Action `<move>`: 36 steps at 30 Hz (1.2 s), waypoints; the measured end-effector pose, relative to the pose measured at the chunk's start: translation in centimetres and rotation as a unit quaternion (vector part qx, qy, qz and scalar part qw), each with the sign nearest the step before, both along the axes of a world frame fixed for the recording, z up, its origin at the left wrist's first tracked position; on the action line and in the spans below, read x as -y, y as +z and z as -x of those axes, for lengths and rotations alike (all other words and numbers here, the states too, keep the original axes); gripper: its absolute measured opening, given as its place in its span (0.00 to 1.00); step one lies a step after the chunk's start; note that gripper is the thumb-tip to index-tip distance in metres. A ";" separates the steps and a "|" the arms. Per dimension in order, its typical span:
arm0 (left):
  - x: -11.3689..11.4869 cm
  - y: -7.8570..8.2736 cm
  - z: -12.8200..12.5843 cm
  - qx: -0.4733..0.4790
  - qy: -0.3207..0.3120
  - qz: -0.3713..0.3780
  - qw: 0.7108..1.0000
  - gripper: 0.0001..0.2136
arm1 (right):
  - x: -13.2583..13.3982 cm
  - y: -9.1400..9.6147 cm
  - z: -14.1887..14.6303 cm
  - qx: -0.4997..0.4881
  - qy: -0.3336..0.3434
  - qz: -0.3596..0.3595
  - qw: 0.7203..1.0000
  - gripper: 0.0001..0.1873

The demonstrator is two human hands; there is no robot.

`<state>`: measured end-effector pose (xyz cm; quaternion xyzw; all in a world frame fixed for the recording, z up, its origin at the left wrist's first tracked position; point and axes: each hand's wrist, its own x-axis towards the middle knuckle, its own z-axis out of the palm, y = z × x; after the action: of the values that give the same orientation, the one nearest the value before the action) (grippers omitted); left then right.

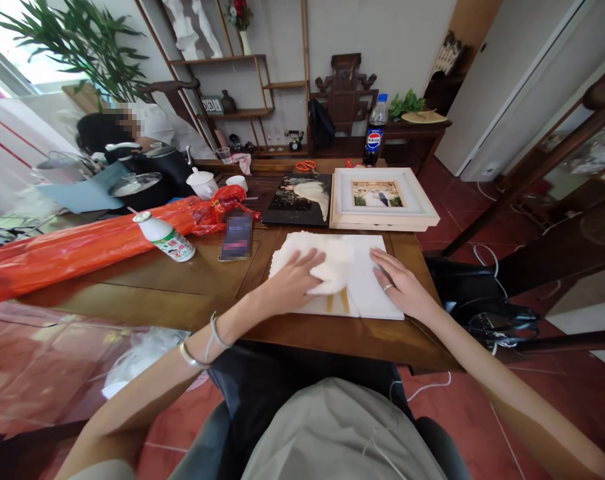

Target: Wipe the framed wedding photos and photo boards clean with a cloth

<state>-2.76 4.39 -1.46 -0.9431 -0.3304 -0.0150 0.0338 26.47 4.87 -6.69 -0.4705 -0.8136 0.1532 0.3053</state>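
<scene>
A white board point(377, 300) lies flat on the wooden table in front of me. Over its left part is a cream-white sheet with a ragged edge point(292, 247). My left hand point(295, 280) rests on this ragged sheet, palm down with the fingers spread. On the board's right side lies my right hand point(399, 283), fingers stretched out and a ring on one of them. Two yellowish strips point(345, 301) show on the board below the ragged sheet. What lies under my palms is hidden.
Behind the board are a dark photo print point(295, 200) and a white framed picture point(417, 197). A cola bottle point(375, 130), orange scissors point(305, 165), a phone point(236, 237), a white bottle point(165, 237) and a long orange plastic-wrapped bundle point(82, 247) stand or lie around. Another person point(152, 127) is at the far left.
</scene>
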 end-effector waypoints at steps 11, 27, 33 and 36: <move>9.1 0.5 -0.2 0.008 -0.011 0.013 1.000 0.12 | 0.0 0.2 0.0 0.008 -0.005 0.006 1.000 0.25; -5.0 2.5 -1.8 0.052 0.040 0.078 0.995 0.21 | -0.2 -0.3 -0.1 0.010 0.004 -0.019 1.000 0.24; -7.1 3.6 -5.0 0.052 0.030 0.135 0.989 0.27 | -0.2 -0.6 -0.2 0.002 0.006 -0.018 1.000 0.25; -7.4 3.7 -4.9 0.046 0.052 0.166 0.984 0.28 | -0.2 -0.5 -0.1 0.003 0.005 -0.017 1.000 0.25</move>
<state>2.09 11.76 2.22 -0.9156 -0.3777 -0.0012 -0.1379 26.58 5.04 -7.19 -0.4617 -0.8194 0.1394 0.3097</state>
